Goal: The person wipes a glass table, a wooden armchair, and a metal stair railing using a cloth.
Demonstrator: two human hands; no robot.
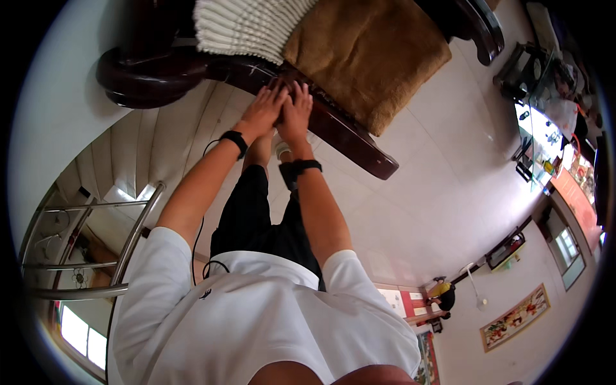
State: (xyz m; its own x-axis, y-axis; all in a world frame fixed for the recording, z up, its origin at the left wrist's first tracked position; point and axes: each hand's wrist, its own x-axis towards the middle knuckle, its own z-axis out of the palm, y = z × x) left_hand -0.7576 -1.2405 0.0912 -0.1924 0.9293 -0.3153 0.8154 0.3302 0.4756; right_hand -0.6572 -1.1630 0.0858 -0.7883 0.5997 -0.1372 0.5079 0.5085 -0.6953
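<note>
My left hand [264, 110] and my right hand [297, 117] rest side by side on the dark, glossy wooden front rail [343, 138] of a large seat. Their fingers are stretched out over the wood, and the inner sides of the hands touch or nearly touch. I see nothing held in either one. Just beyond the fingertips lie a brown plush seat pad [372, 58] and, to its left, a white ribbed cloth [247, 25]. Each wrist wears a black band.
A rounded wooden armrest [151, 77] curves at the upper left. Below it are stairs [154, 138] and a metal railing [138, 234]. A cluttered glass table [539, 96] stands far right. Another person [443, 296] is at the lower right. A thin black cable [197, 240] hangs by my left side.
</note>
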